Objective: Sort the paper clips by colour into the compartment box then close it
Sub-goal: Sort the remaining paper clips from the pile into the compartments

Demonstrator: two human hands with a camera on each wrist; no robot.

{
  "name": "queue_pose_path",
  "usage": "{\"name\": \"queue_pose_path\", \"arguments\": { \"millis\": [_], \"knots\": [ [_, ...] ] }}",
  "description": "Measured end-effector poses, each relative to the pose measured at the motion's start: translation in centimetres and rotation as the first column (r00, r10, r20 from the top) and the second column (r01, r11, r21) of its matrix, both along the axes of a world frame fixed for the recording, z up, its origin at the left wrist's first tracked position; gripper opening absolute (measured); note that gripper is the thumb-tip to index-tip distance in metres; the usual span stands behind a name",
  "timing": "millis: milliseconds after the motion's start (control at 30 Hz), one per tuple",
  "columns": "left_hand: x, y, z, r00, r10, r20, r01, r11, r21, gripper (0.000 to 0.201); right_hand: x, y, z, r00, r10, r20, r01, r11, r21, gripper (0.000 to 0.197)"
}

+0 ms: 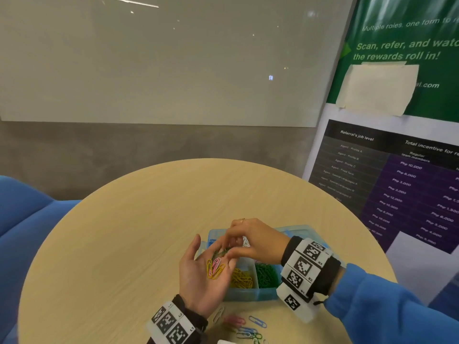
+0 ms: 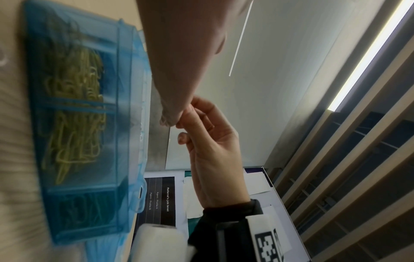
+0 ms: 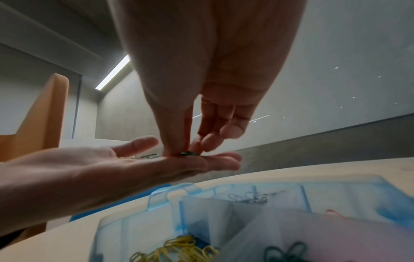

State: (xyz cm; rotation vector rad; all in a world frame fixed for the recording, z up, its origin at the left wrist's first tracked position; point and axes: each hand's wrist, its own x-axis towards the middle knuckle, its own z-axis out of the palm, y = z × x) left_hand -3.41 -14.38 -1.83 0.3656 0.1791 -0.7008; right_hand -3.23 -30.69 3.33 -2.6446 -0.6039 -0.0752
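My left hand (image 1: 204, 275) lies palm up over the near left part of the blue compartment box (image 1: 250, 295), fingers straight. Yellow and pink paper clips (image 1: 215, 268) rest on the palm. My right hand (image 1: 229, 250) reaches down from above, and its thumb and fingers pinch a dark green clip (image 3: 188, 153) on the left fingers (image 3: 215, 160). The box is open. One compartment holds yellow clips (image 1: 242, 279) and the one beside it green clips (image 1: 267, 274). Silver clips (image 3: 254, 197) lie in a farther compartment.
Loose pink, blue, white and green clips (image 1: 244, 327) lie on the round wooden table (image 1: 119, 232) near its front edge, between my wrists. A blue seat (image 1: 27, 214) stands to the left. Posters (image 1: 402, 170) hang at the right.
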Motion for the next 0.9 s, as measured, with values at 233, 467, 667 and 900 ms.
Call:
{"name": "queue_pose_path", "arguments": {
  "millis": [233, 467, 667, 900],
  "knots": [
    [-0.1, -0.2, 0.2, 1.0, -0.023, 0.0, 0.023, 0.996, -0.084, 0.071, -1.7, -1.7, 0.6, 0.994, -0.084, 0.074, 0.083, 0.996, 0.016, 0.008],
    [0.1, 0.0, 0.1, 0.999, -0.013, 0.04, 0.015, 0.999, -0.05, 0.079, -3.8, -4.2, 0.4, 0.974, -0.223, 0.027, 0.225, 0.968, -0.108, 0.019],
    [-0.6, -0.1, 0.3, 0.993, -0.104, 0.057, 0.107, 0.993, -0.054, 0.084, -4.2, -1.2, 0.9, 0.986, -0.063, 0.152, 0.049, 0.994, 0.095, 0.017],
    [-1.1, -0.2, 0.8, 0.985, -0.151, 0.082, 0.163, 0.971, -0.175, 0.066, -3.0, 1.8, 0.8, 0.995, 0.043, 0.093, -0.044, 0.999, 0.016, 0.014]
  ]
}}
